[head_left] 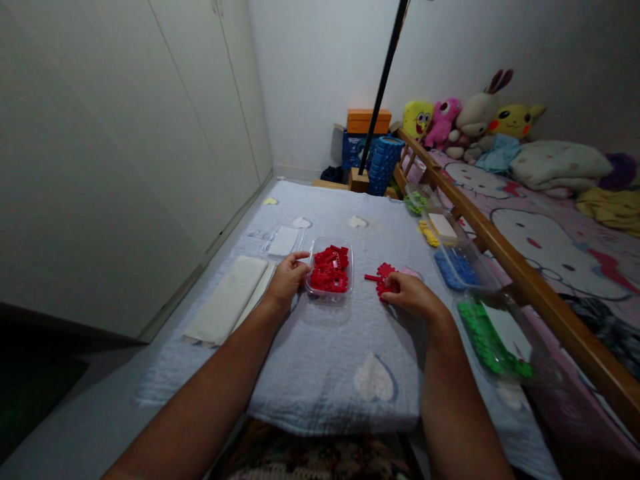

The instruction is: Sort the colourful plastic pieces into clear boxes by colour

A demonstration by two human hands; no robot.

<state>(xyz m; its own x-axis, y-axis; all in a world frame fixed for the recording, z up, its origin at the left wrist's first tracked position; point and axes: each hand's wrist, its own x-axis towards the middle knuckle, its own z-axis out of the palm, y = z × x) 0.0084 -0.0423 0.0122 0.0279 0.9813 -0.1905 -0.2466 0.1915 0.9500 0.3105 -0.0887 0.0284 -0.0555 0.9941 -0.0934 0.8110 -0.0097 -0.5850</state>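
Observation:
In front of me stands a clear plastic container (314,297) that holds a heap of red interlocking plastic pieces (330,270). My left hand (290,279) grips the container's left side, with the thumb and fingers at its rim. To the right of it, a small group of red plastic pieces (385,270) lies on the cloth, one thin strip sticking out to the left. The fingers of my right hand (410,293) are pinched on a piece at the near right of this group and partly hide it.
A clear lid with a white card (284,241) and a folded beige cloth (227,297) lie on the left. Along the right edge, by a wooden bed rail (465,200), stand containers of blue pieces (454,268), green pieces (480,337) and yellow pieces (427,233).

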